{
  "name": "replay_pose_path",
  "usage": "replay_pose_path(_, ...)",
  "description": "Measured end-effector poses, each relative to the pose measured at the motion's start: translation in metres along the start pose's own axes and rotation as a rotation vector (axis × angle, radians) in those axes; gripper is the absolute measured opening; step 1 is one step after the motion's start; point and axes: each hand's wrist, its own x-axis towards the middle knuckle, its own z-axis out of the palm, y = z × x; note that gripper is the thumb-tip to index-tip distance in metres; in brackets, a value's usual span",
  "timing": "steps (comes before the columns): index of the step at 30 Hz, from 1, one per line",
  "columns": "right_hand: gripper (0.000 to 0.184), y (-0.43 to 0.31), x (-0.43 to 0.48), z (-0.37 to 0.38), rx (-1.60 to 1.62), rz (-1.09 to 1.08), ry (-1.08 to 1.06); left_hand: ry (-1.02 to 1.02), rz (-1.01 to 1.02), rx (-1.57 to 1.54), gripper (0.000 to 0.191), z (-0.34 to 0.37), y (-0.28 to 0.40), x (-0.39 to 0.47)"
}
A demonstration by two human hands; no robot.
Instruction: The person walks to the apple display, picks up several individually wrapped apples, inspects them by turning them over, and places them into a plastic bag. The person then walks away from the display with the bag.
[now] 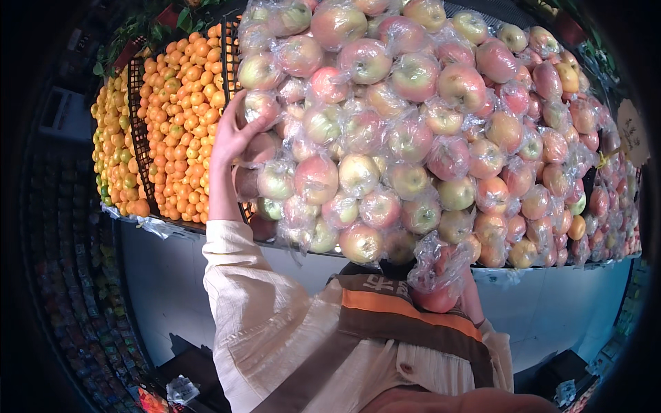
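A large heap of apples in clear plastic wrap (408,137) fills the display before me. At its left edge my left hand (238,126) reaches over, thumb and fingers around a wrapped apple (261,107) beside the black crate divider; whether it bears the apple's weight cannot be told. Low in front of my apron, near the front edge of the heap, my right hand (466,289) holds a red apple in loose clear plastic (439,297). The apple and its wrap hide most of that hand's fingers.
Small orange citrus fruits (183,129) lie left of a black plastic mesh divider (230,62), with yellower citrus (114,149) farther left. A brown paper sign (632,133) with writing stands at the right. Green potted plants edge the back. Packaged goods line shelves (77,268) at the far left.
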Motion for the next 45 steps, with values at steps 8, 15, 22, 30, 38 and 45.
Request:
replay_pose_path(8, 0.038, -0.010, 0.013, 0.000, -0.002, 0.013, -0.053, -0.034, -0.080, 0.540, 0.079, 0.001, 0.008, -0.070)
replay_pose_path(15, 0.040, -0.015, 0.025, -0.005, -0.002, 0.017, -0.108, 0.063, -0.299, 0.648, 0.085, 0.035, 0.013, -0.056)
replay_pose_path(22, 0.041, -0.019, 0.043, -0.004, 0.009, 0.036, -0.152, 0.096, -0.059, -1.014, 0.081, 0.005, -0.009, -0.107)
replay_pose_path(30, 0.042, -0.018, 0.063, 0.003, -0.005, 0.074, -0.199, 0.065, -0.105, -1.587, 0.080, 0.025, -0.030, -0.113)
replay_pose_path(38, 0.044, -0.015, 0.074, 0.010, 0.009, 0.064, -0.231, 0.340, -0.318, -1.372, 0.078, 0.020, 0.001, -0.115)
replay_pose_path(45, 0.045, -0.015, 0.076, 0.019, 0.016, 0.066, -0.271, 0.111, -0.162, -1.387, 0.049, 0.015, 0.071, -0.013)
